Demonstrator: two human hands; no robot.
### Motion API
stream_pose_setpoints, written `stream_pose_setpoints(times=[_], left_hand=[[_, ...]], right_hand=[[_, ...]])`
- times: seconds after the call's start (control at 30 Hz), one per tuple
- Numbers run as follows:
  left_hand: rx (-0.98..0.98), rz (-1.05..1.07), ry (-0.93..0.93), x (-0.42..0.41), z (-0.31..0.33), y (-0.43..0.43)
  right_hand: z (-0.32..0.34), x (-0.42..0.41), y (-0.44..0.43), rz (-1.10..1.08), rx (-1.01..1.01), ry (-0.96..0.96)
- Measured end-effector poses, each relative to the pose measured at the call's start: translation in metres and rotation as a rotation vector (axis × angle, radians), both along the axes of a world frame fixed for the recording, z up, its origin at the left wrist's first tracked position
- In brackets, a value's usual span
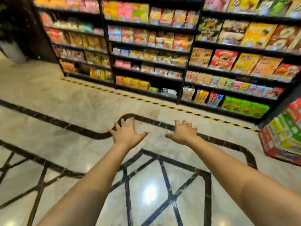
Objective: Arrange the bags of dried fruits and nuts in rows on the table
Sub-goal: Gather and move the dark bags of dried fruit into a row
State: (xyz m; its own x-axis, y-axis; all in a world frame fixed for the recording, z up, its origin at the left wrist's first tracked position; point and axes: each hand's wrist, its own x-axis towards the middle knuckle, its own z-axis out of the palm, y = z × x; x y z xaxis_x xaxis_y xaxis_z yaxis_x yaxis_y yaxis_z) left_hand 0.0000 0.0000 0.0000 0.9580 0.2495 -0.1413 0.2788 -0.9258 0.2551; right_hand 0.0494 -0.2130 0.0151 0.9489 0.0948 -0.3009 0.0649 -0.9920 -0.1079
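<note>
Reaching forward over bare floor: left hand (126,133) and right hand (184,132), both palm-down at arm's length, fingers spread wide, holding nothing. Task items: bags of dried fruits and nuts, not identifiable in view; the table, not in view. Their position cannot be told from here. Surroundings: black shelving (187,74) across the far side, stocked with boxed and bagged snacks, labels too blurred to read; yellow-and-black hazard tape (156,103) on the floor along the shelf base; polished marble floor (65,98) with dark inlaid lines; stacked display of red, green and yellow boxes (286,132) at the right edge; white planter (13,51) at upper left. Step in hand, by judgement: locating the stock and the table, nothing yet gripped. Handling note: settle the view first, confirm which packs are the fruit and nuts, then take bags flat with both hands so they can be laid edge to edge. Clearance: open floor ahead and to the left, well apart from the shelves; tighter on the right, where the box stack stands near the right forearm's line. Shelf edges and that stack are the likeliest snags.
</note>
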Motion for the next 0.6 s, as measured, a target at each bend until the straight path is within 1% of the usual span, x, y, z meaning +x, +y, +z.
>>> stream_pose_setpoints(times=[0.07,0.17,0.23,0.3,0.4,0.5,0.6], left_hand=[[0.024,0.066,0.062,-0.016,-0.024,0.019],[-0.005,0.154,0.166,-0.064,-0.088,0.042],[-0.019,0.234,0.257,-0.102,-0.125,0.055],[-0.043,0.331,0.334,-0.134,-0.149,0.068],[-0.090,0.512,0.378,-0.173,-0.170,0.083],[-0.110,0.715,0.378,-0.199,-0.180,0.095],[-0.127,0.915,0.416,-0.217,-0.180,0.105]], right_hand=[[-0.024,-0.004,0.028,0.033,-0.007,0.032],[-0.075,-0.029,0.061,0.081,0.016,0.163],[-0.106,-0.044,0.083,0.157,-0.018,0.242],[-0.128,-0.054,0.105,0.253,-0.064,0.302],[-0.152,-0.056,0.141,0.430,-0.112,0.374],[-0.168,-0.049,0.181,0.617,-0.115,0.355],[-0.176,-0.047,0.226,0.817,-0.120,0.367]])
